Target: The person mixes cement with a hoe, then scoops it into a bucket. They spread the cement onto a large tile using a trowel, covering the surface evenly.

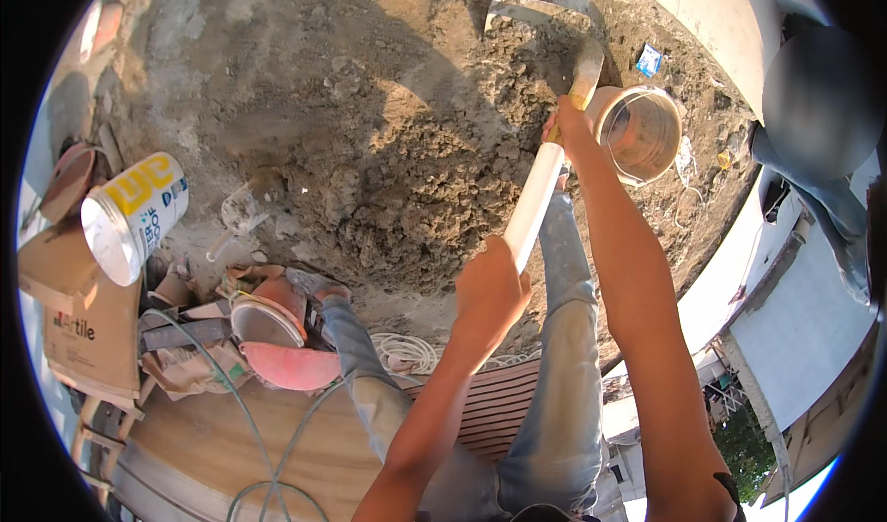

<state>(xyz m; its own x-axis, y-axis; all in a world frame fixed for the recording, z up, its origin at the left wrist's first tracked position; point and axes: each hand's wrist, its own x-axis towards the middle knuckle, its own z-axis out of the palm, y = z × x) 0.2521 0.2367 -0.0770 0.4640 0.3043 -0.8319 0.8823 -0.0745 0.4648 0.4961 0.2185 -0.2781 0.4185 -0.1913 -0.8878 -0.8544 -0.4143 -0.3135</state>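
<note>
Both my hands grip a long-handled shovel-like tool with a white shaft and a yellowish upper section. My left hand is closed round the lower shaft; my right hand grips higher up, near the metal head. The broad blade rests in a pile of damp grey-brown mix, partly covered by it. An open cylindrical bucket stands just right of my right hand.
A white-and-yellow bucket, cardboard, stacked pans and hoses lie left and below. A coiled cord is near my feet. A blurred person is at far right beside a pale wall.
</note>
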